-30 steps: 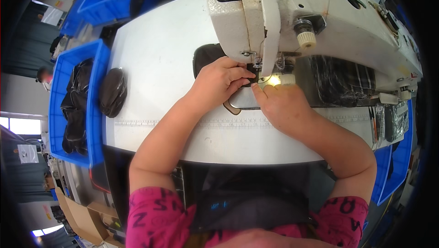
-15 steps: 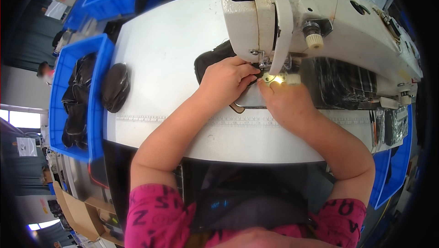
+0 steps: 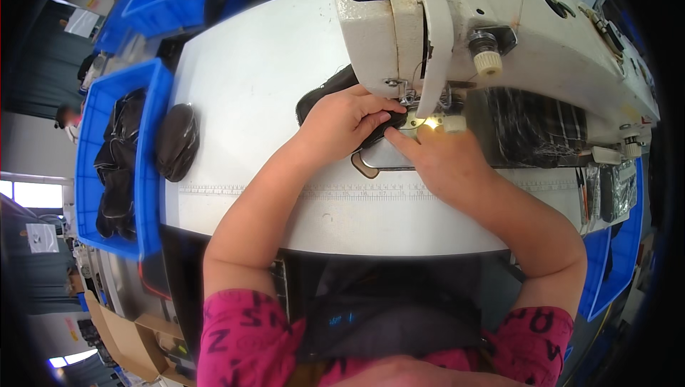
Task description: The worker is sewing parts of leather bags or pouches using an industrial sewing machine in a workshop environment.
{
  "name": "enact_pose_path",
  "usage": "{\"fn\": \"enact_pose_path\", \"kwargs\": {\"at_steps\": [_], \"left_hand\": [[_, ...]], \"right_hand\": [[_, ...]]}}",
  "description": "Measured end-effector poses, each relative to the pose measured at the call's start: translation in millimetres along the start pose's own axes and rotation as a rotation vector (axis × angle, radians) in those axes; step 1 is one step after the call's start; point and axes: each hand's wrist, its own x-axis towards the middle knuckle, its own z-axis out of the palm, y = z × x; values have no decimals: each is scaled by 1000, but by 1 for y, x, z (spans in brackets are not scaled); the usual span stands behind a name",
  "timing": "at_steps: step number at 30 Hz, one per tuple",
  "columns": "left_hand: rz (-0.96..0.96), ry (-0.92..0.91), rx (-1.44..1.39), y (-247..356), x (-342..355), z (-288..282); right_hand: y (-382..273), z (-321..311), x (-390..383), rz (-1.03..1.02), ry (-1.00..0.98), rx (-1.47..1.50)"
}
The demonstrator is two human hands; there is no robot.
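A black fabric piece, apparently a small zipped pouch (image 3: 322,98), lies at the needle area of the white sewing machine (image 3: 374,33). My left hand (image 3: 341,121) is closed on its near edge, thumb and fingers pinching the fabric just left of the presser foot (image 3: 409,98). My right hand (image 3: 449,162) rests on the metal plate right of the pouch. One of its fingers stretches left toward the pouch's edge, while the others lie apart beside the lit lamp (image 3: 432,123). The machine head hides the pouch's far part.
A ruler strip (image 3: 342,192) runs along the front of the white table (image 3: 242,73). To the left, a dark wrapped bundle (image 3: 177,143) sits beside a blue bin (image 3: 150,194) of black pieces. Black plastic-wrapped goods (image 3: 535,126) lie under the machine arm.
The fabric's near edge now shows more between my hands. My right finger has slid a little left and down, away from the needle. The whole view has shifted slightly.
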Motion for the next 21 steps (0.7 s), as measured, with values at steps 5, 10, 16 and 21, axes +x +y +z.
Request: {"fn": "enact_pose_path", "kwargs": {"at_steps": [5, 10, 16, 21], "left_hand": [[77, 42, 91, -1, 1, 5], [90, 67, 245, 3, 2, 11], [155, 208, 322, 2, 0, 16], [112, 160, 297, -1, 1, 11]], "right_hand": [[3, 4, 3, -31, -62, 3], [5, 7, 3, -13, -68, 53], [1, 3, 5, -5, -80, 86], [3, 9, 4, -21, -29, 62]]}}
